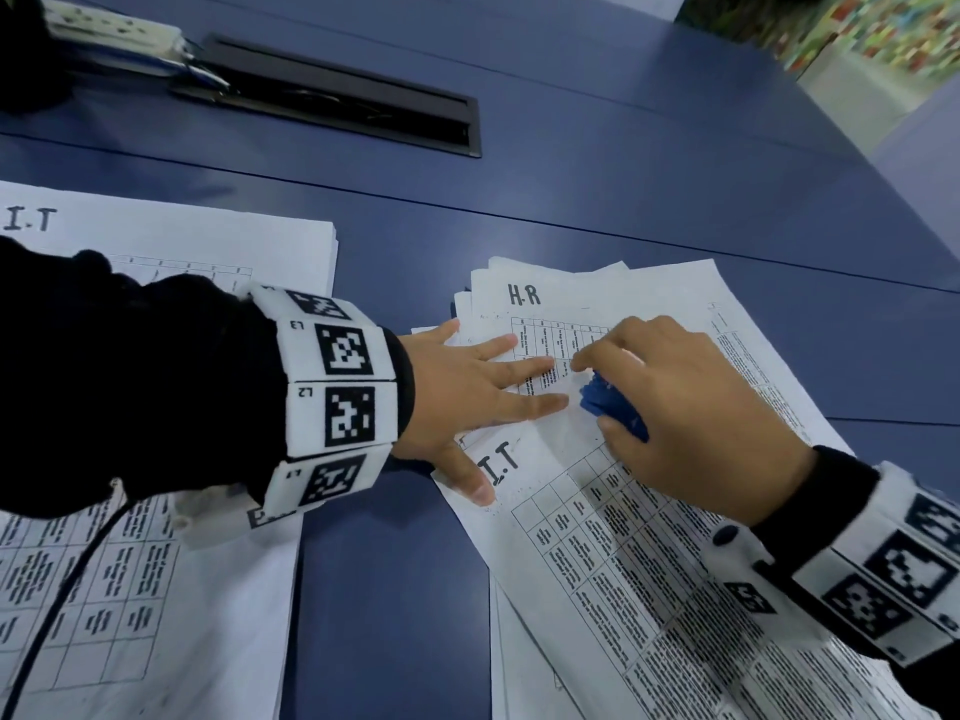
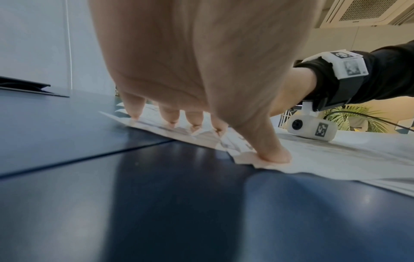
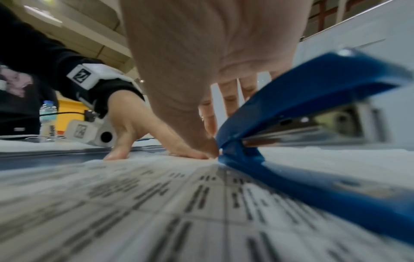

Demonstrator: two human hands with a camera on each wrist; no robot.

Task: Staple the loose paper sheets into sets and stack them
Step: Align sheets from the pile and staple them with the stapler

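While the neat I.T stack (image 1: 171,241) at 9 o'clock looks finished, the head view shows loose sheets (image 1: 649,537) fanned at 4 o'clock, so plenty seems left. Left wrist view: left hand (image 2: 201,74) flat, fingers spread, pressing the paper on the blue surface (image 2: 112,203). Right wrist view: right hand (image 3: 212,62) holds the blue stapler (image 3: 302,99), mouth agape, resting on the top sheet.

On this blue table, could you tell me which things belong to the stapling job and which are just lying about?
Job:
blue stapler under right hand
loose sheets pressed by left hand
I.T stack

Lying about:
cable hatch
water bottle
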